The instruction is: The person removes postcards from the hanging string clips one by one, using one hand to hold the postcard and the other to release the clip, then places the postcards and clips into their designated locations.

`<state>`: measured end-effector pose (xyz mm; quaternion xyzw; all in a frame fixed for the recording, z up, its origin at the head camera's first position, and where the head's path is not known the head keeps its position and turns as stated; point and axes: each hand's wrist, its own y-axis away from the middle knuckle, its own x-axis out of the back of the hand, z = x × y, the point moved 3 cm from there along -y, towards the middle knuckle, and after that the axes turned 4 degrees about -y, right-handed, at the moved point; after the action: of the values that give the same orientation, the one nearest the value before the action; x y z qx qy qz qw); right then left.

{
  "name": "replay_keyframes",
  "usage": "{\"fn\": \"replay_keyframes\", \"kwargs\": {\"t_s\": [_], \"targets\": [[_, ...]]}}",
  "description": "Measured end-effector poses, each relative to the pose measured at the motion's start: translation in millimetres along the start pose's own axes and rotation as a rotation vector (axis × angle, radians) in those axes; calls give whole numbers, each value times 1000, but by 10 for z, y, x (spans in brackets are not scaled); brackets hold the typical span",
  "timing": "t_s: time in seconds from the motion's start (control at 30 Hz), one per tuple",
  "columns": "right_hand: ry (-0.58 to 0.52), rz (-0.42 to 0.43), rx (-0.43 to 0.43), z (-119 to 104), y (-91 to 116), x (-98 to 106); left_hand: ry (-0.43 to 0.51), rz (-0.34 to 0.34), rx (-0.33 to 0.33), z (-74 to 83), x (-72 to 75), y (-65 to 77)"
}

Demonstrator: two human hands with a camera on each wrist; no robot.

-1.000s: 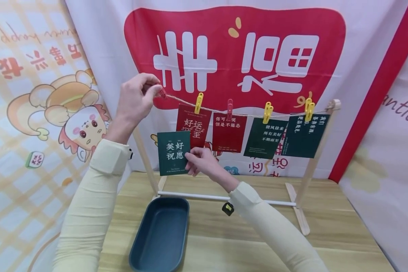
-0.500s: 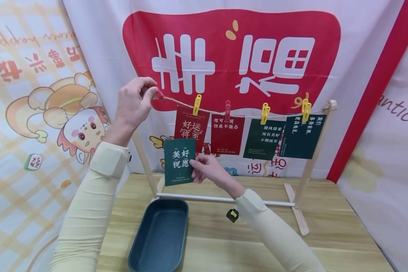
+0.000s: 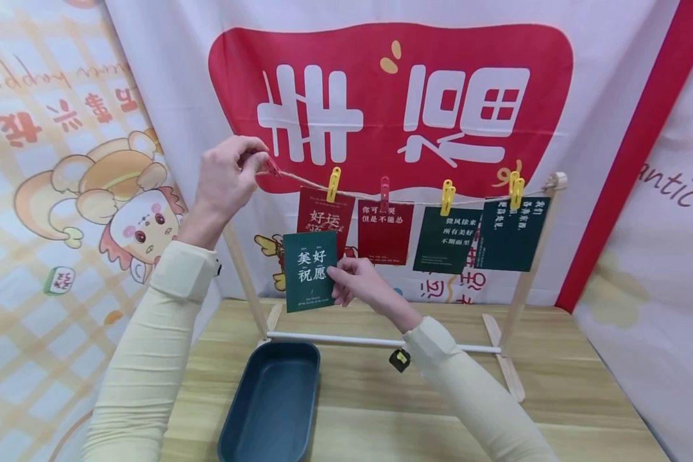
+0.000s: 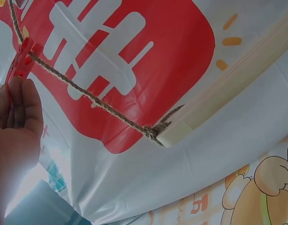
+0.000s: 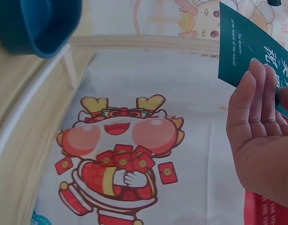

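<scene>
My left hand (image 3: 226, 186) pinches a red clothespin (image 3: 272, 167) at the left part of a twine line (image 3: 360, 194). In the left wrist view, the clothespin (image 4: 23, 58) sits right at the twine (image 4: 104, 107), its handles between thumb and fingers. Lower down, my right hand (image 3: 375, 289) holds a green card (image 3: 312, 292) with white writing by its right edge, between thumb and fingers. That card overlaps the lower part of a red card (image 3: 316, 200) hanging behind it from a yellow clothespin (image 3: 333, 185). The right wrist view shows the held card (image 5: 240, 56) tilted beside the fingers.
Farther right hang another red card (image 3: 385, 237) and two dark green cards, one (image 3: 439, 256) under a yellow clothespin (image 3: 448, 197). A wooden stand (image 3: 522, 289) carries the twine, with a white bar (image 3: 346, 338) low across it. A blue tray (image 3: 271, 398) rests on the table (image 3: 369, 417).
The right hand has carried the green card to the right, farther across the hanging red card. The left hand stays at the twine with the red clothespin.
</scene>
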<state>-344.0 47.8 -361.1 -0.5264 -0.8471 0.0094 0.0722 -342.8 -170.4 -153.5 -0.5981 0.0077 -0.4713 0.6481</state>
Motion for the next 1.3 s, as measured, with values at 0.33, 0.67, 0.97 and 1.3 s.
{"fn": "replay_keyframes", "kwargs": {"t_s": [0.33, 0.67, 0.97, 1.3], "targets": [[2, -10, -5, -48, -38, -24, -104, -189, -60, 20, -12, -11], [47, -9, 46, -113, -65, -43, -172, -287, -117, 110, -33, 5], [80, -7, 39, -143, -54, -63, -170, -317, -132, 158, -61, -5], [90, -18, 22, -114, -39, -57, -139, -299, -89, 71, 32, -67]]}}
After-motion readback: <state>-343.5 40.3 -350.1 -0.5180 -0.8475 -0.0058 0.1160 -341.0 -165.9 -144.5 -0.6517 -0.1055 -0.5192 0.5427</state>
